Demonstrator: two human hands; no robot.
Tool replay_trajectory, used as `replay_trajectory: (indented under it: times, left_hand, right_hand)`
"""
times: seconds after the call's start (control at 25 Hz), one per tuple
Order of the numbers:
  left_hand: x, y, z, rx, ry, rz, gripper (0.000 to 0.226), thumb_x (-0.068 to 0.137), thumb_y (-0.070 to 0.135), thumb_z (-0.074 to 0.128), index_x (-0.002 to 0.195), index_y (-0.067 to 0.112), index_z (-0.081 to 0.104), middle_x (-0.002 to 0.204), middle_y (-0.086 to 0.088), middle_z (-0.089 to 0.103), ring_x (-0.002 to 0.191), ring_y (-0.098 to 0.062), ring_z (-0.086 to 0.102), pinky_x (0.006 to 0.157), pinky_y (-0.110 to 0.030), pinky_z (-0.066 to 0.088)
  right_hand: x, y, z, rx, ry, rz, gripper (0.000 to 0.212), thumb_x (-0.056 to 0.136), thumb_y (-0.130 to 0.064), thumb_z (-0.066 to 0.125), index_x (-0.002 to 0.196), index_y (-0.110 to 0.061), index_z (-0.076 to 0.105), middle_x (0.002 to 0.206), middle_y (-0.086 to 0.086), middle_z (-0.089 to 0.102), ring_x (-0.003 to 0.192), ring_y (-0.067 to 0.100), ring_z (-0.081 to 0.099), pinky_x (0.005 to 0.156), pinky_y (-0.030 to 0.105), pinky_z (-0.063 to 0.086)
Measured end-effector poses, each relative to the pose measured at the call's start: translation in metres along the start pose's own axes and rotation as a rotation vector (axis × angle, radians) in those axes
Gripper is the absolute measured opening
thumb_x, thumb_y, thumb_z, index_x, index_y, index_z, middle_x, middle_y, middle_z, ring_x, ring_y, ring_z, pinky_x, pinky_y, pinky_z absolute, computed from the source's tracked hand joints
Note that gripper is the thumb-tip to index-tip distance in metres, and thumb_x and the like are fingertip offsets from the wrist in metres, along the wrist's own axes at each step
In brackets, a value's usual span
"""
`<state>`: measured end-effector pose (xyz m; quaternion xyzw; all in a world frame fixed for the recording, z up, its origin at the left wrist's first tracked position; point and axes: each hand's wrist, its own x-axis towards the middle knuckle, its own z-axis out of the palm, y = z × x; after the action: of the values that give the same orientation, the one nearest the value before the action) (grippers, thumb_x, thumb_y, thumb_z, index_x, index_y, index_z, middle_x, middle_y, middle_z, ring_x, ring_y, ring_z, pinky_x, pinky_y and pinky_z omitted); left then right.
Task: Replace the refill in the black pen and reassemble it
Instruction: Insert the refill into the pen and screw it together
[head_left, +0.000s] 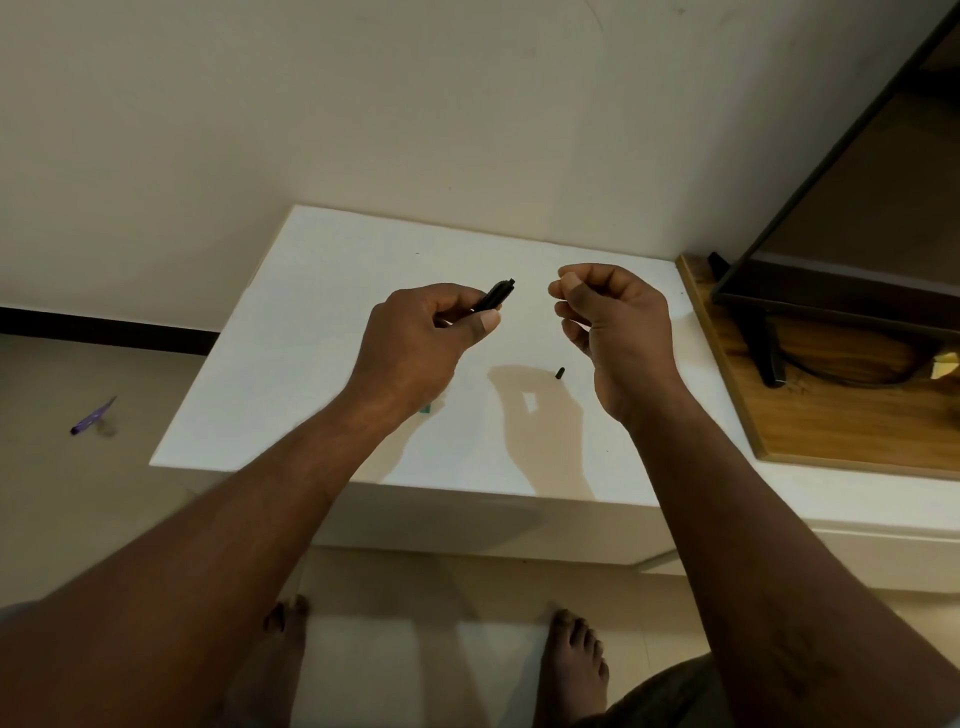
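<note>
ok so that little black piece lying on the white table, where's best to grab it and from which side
Pinch the small black piece across its short sides, coming straight down from above. It lies alone on the white table, so nothing blocks a fingertip pinch. The right hand hovers closest, just above it; the left hand is busy holding the black pen barrel.

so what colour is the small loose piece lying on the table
Black, clearest in the head view.
</note>
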<state>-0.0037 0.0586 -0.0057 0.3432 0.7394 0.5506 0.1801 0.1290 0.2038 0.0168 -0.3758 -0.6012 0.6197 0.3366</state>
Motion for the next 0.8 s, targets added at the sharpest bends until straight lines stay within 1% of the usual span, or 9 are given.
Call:
replay_trajectory:
  times: [0.08, 0.16, 0.28, 0.4, 0.48, 0.56, 0.68, 0.8]
  left_hand:
    - [0.0, 0.0, 0.0, 0.004, 0.003, -0.01, 0.018, 0.092, 0.042, 0.073, 0.105, 0.033, 0.08, 0.094, 0.01, 0.078, 0.087, -0.013, 0.071, 0.086, -0.04, 0.059]
    - [0.001, 0.0, 0.0, 0.011, 0.007, -0.013, 0.017, 0.092, 0.043, 0.072, 0.104, 0.034, 0.08, 0.09, 0.009, 0.076, 0.077, -0.014, 0.07, 0.079, -0.039, 0.06]
    - [0.001, 0.0, -0.001, 0.011, 0.006, -0.01, 0.016, 0.093, 0.039, 0.072, 0.105, 0.033, 0.08, 0.09, 0.011, 0.075, 0.068, -0.007, 0.07, 0.078, -0.039, 0.062]
    - [0.001, -0.001, 0.001, 0.014, 0.001, -0.008, 0.015, 0.095, 0.036, 0.071, 0.106, 0.032, 0.079, 0.091, 0.012, 0.074, 0.066, -0.004, 0.07, 0.076, -0.035, 0.061]
    - [0.002, -0.002, 0.001, 0.03, -0.002, 0.002, 0.015, 0.095, 0.036, 0.07, 0.107, 0.032, 0.079, 0.091, 0.013, 0.074, 0.068, -0.004, 0.07, 0.069, -0.028, 0.056]
    - [0.003, -0.002, 0.001, 0.042, 0.0, 0.007, 0.016, 0.095, 0.036, 0.07, 0.107, 0.032, 0.079, 0.093, 0.014, 0.074, 0.069, -0.003, 0.07, 0.067, -0.022, 0.051]
    - [0.004, -0.002, 0.0, 0.041, 0.01, 0.009, 0.016, 0.095, 0.036, 0.07, 0.108, 0.031, 0.079, 0.093, 0.013, 0.074, 0.069, -0.004, 0.07, 0.068, -0.023, 0.052]
    - [0.004, -0.002, 0.0, 0.038, 0.01, 0.013, 0.016, 0.096, 0.036, 0.07, 0.108, 0.031, 0.079, 0.095, 0.013, 0.075, 0.07, -0.004, 0.07, 0.071, -0.026, 0.056]
  right_hand:
    - [0.0, -0.002, 0.0, 0.051, -0.001, 0.011, 0.009, 0.103, -0.015, 0.066, 0.103, -0.016, 0.075, 0.085, -0.008, 0.078, 0.076, 0.005, 0.068, 0.081, 0.025, 0.055]
    - [0.0, -0.005, -0.001, 0.095, -0.024, 0.019, 0.009, 0.103, -0.014, 0.065, 0.104, -0.015, 0.074, 0.086, -0.005, 0.078, 0.077, 0.007, 0.068, 0.08, 0.025, 0.055]
    - [-0.004, -0.007, -0.001, 0.145, -0.074, 0.009, 0.008, 0.103, -0.012, 0.065, 0.101, -0.016, 0.072, 0.089, -0.002, 0.078, 0.08, 0.01, 0.067, 0.08, 0.025, 0.055]
    - [-0.007, -0.008, 0.0, 0.161, -0.119, -0.034, 0.01, 0.103, -0.014, 0.066, 0.1, -0.015, 0.075, 0.091, -0.002, 0.078, 0.083, 0.011, 0.068, 0.084, 0.026, 0.055]
    - [-0.009, -0.009, 0.002, 0.159, -0.156, -0.04, 0.009, 0.101, -0.01, 0.068, 0.104, -0.015, 0.076, 0.096, 0.0, 0.08, 0.087, 0.012, 0.071, 0.086, 0.026, 0.056]
    - [-0.01, -0.008, 0.003, 0.151, -0.177, -0.04, 0.012, 0.099, -0.008, 0.07, 0.106, -0.016, 0.077, 0.1, 0.001, 0.081, 0.09, 0.013, 0.073, 0.086, 0.026, 0.056]
    - [-0.011, -0.009, 0.002, 0.175, -0.171, -0.024, 0.011, 0.101, -0.012, 0.068, 0.103, -0.019, 0.077, 0.101, -0.001, 0.081, 0.092, 0.013, 0.073, 0.082, 0.028, 0.056]
    - [-0.011, -0.009, 0.002, 0.204, -0.17, -0.009, 0.011, 0.102, -0.011, 0.067, 0.103, -0.016, 0.077, 0.101, 0.001, 0.081, 0.093, 0.015, 0.074, 0.081, 0.028, 0.056]
